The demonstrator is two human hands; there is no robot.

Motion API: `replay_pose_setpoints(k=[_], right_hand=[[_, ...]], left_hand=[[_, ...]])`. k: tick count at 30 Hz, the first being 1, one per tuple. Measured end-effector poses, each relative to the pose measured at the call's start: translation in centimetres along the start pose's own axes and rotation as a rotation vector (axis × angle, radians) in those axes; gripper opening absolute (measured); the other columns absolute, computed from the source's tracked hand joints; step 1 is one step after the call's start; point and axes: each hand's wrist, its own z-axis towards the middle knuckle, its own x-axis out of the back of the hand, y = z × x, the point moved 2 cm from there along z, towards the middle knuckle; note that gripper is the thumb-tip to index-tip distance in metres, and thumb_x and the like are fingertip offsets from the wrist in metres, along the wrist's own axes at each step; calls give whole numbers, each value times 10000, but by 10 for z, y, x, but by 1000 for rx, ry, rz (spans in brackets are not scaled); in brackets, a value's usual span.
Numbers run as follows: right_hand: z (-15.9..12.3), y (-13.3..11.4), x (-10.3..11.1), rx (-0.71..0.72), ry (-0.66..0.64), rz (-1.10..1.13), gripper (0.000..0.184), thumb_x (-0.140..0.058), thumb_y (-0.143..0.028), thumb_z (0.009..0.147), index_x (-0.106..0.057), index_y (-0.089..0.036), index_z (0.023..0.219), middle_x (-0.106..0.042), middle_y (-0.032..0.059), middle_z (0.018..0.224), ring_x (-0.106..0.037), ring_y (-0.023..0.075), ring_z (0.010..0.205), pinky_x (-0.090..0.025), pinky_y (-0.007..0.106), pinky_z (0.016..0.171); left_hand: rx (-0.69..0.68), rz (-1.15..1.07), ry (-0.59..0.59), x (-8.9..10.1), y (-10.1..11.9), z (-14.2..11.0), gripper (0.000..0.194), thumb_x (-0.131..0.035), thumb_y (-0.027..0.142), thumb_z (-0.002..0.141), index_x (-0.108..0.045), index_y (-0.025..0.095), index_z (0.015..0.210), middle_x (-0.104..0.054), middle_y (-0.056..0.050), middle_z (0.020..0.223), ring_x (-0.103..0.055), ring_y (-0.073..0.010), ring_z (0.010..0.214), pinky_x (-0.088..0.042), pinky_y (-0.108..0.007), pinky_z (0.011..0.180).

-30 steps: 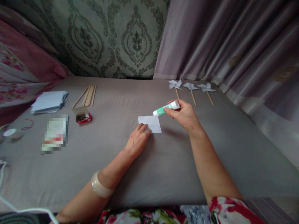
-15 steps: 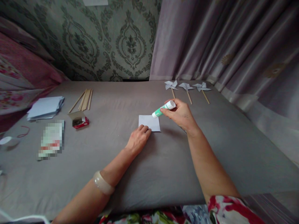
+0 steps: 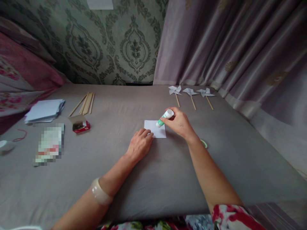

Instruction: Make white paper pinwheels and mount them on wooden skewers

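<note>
A white square of paper (image 3: 156,132) lies on the grey cloth in front of me. My left hand (image 3: 141,142) rests palm down over its lower left corner, fingers laid along the sheet and pressing it; the thumb is mostly hidden. In my right hand (image 3: 179,123) is a green and white glue stick (image 3: 165,118), pinched between thumb and fingers. It tilts down to the left, its lower white end at the middle of the paper. I cannot tell whether that end touches the sheet.
Several wooden sticks (image 3: 87,103), a stack of paper (image 3: 44,110), an open red box (image 3: 81,126) and a blurred packet (image 3: 50,143) lie at left. Three paper pinwheels (image 3: 175,90) lie at back right. A pale green curved object (image 3: 204,143) shows beside my right forearm.
My right hand has brought the glue stick lower and slightly left, from the paper's upper right edge to its middle. The left hand still lies on the lower left corner.
</note>
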Motion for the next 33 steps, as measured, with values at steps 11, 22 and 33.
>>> replay_pose_setpoints(k=[11, 22, 33], right_hand=[[-9, -9, -19, 14, -85, -145, 248, -684, -350, 706, -630, -191, 890, -683, 53, 778, -624, 195, 694, -445, 297, 642], [-11, -6, -32, 48, -84, -178, 339, -677, -345, 727, -605, -186, 1017, -695, 67, 835, -628, 188, 692, -461, 304, 677], [-13, -2, -38, 53, -161, -207, 186, -646, -303, 750, -594, -178, 878, -678, 54, 759, -623, 179, 678, -449, 277, 650]], left_hand=[[19, 3, -45, -3, -4, -4, 243, -411, 233, 929, -620, 165, 1034, -633, -113, 1082, -550, -231, 1045, -464, -378, 894], [17, 27, -86, -2, -3, -4, 285, -377, 226, 936, -582, 193, 1133, -602, -102, 1175, -522, -252, 1090, -429, -405, 906], [-53, 18, -81, -6, -6, -3, 305, -383, 180, 926, -560, 166, 1174, -595, -107, 1161, -519, -228, 1118, -445, -377, 954]])
